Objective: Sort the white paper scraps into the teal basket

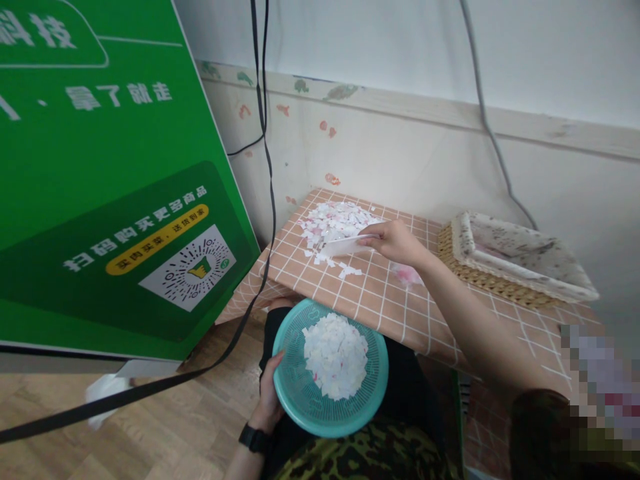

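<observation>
My left hand [271,387] grips the left rim of a teal plastic basket [377,400], which rests over my lap. Inside it lies a mound of small white paper scraps [336,357], a few with pink or red marks. Over the table, my right hand [395,241] pinches a flat white card [343,247] between thumb and fingers. The card is tilted against the near side of a heap of white and pink paper scraps [333,217]. A few loose scraps [350,270] lie nearer the table's front edge.
A checked cloth covers the table [390,307]. On its right stands a lined wicker basket [460,263]; a pink-and-clear bundle [406,273] lies by my right forearm. A tall green panel [115,147] blocks the left, with a black strap [270,173] hanging before it.
</observation>
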The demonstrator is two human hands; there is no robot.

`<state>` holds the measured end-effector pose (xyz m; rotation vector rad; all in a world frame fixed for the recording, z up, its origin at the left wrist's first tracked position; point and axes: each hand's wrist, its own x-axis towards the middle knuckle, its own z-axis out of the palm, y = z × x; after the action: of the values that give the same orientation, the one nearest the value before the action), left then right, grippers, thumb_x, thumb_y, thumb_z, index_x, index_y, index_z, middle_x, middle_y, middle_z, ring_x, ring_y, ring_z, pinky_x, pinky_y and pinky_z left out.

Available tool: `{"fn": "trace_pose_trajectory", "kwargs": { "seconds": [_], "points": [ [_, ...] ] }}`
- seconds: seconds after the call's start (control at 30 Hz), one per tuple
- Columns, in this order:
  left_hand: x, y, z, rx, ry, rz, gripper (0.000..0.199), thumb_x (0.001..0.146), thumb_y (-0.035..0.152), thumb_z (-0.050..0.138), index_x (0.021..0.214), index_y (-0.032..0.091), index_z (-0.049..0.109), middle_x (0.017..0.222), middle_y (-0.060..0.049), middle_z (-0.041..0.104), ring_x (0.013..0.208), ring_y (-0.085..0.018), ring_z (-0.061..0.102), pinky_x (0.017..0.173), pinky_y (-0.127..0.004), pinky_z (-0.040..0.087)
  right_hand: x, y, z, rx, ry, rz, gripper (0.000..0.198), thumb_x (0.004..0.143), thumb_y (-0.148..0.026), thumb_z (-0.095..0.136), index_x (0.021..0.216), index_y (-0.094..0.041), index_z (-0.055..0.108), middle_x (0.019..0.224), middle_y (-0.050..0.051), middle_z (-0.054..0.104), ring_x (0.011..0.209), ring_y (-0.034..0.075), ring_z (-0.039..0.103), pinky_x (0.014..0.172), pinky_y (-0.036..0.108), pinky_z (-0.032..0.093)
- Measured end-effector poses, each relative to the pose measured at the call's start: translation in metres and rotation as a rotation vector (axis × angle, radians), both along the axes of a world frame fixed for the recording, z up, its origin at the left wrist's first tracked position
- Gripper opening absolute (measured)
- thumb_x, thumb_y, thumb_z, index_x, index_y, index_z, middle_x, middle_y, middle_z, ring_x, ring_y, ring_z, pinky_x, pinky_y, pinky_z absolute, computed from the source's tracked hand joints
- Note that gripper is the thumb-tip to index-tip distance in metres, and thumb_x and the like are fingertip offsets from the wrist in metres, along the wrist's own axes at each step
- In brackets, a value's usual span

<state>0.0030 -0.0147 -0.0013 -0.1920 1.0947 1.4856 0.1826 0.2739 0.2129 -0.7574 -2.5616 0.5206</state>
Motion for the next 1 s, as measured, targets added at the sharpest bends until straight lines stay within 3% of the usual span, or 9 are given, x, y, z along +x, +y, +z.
{"fn": "trace_pose_trajectory", "kwargs": {
  "seconds": [0.2, 0.47, 0.8, 1.0],
  "points": [
    [0.000, 0.000, -0.001, 0.011, 0.011, 0.001, 0.021, 0.065, 0.031, 0.069, 0.075, 0.013, 0.071, 0.069, -0.007, 0.073, 0.059, -0.022, 0.065, 0.063, -0.035, 0.051, -0.001, -0.001, -0.002, -0.034, 0.032, 0.007, 0.017, 0.083, -0.026, 0.057, 0.087, -0.020, 0.072, 0.078, 0.002, 0.071, 0.070, 0.014, 0.061, 0.064, 0.027, 0.043],
    [0.001, -0.001, 0.003, 0.001, -0.001, 0.004, 0.021, 0.065, 0.030, 0.070, 0.075, 0.012, 0.071, 0.067, -0.007, 0.072, 0.058, -0.022, 0.065, 0.064, -0.035, 0.051, 0.000, 0.004, -0.004, 0.020, 0.021, -0.098, 0.016, 0.080, -0.028, 0.059, 0.085, -0.019, 0.072, 0.079, 0.003, 0.071, 0.071, 0.017, 0.063, 0.065, 0.029, 0.044],
    [0.000, 0.000, 0.002, -0.032, -0.003, 0.012, 0.021, 0.064, 0.031, 0.071, 0.073, 0.013, 0.071, 0.067, -0.007, 0.072, 0.058, -0.023, 0.065, 0.064, -0.037, 0.051, -0.013, 0.005, -0.009, -0.006, 0.024, -0.014, 0.018, 0.083, -0.026, 0.056, 0.088, -0.021, 0.072, 0.081, 0.003, 0.071, 0.074, 0.016, 0.062, 0.067, 0.028, 0.043],
    [0.000, -0.001, 0.003, 0.013, -0.009, 0.002, 0.020, 0.066, 0.030, 0.069, 0.076, 0.012, 0.071, 0.065, -0.006, 0.071, 0.055, -0.021, 0.064, 0.061, -0.035, 0.051, 0.000, 0.005, -0.009, -0.065, 0.039, 0.004, 0.017, 0.082, -0.029, 0.059, 0.085, -0.020, 0.073, 0.076, 0.001, 0.071, 0.069, 0.014, 0.061, 0.065, 0.027, 0.044]
  ]
}}
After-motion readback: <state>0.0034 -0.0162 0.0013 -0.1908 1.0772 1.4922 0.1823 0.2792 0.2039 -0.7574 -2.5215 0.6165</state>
